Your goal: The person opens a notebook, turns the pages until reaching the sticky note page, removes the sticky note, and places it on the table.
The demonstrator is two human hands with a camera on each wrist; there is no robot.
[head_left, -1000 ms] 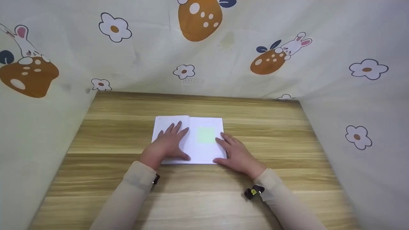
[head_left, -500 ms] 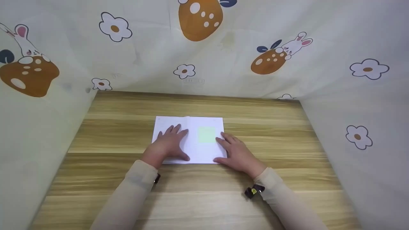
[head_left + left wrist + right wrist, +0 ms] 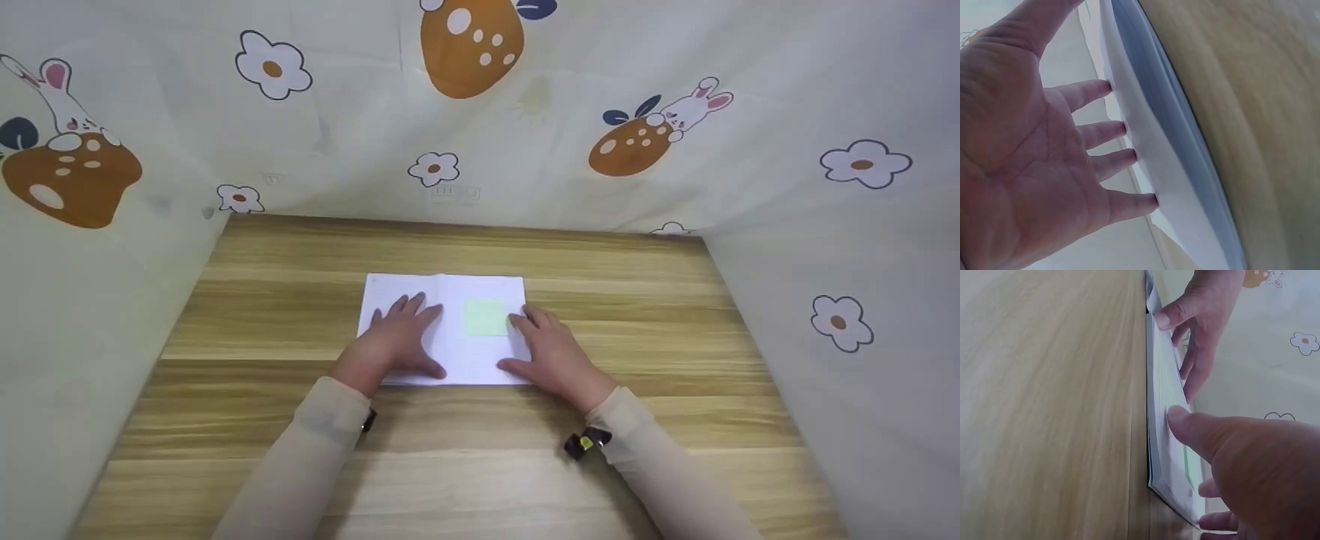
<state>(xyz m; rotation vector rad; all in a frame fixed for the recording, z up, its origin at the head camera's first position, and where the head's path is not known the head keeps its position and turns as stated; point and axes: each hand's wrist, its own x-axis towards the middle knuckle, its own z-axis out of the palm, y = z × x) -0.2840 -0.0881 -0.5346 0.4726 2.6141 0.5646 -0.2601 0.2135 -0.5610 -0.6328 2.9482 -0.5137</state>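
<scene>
An open notebook [image 3: 454,360] with white pages lies on the wooden table, a pale green sticky note [image 3: 485,316] on its right page. My left hand [image 3: 397,341] presses the left page with spread fingers, and its fingertips [image 3: 1119,128] touch the paper in the left wrist view. Under that page, the left side bulges slightly up from the cover. My right hand [image 3: 559,356] rests at the right edge of the notebook. Its thumb [image 3: 1182,422] touches the right page, while the other fingers lie by the outer edge near the sticky note.
The wooden table [image 3: 480,465] spreads around the notebook on all sides. Pale cloth [image 3: 360,112] printed with rabbits and flowers stands along the back, left and right of the table. Each wrist carries a small dark camera [image 3: 585,442].
The left page has flattened near the fold. My right hand has shifted slightly left and away from me, its thumb further onto the right page. My left hand stays on the left page.
</scene>
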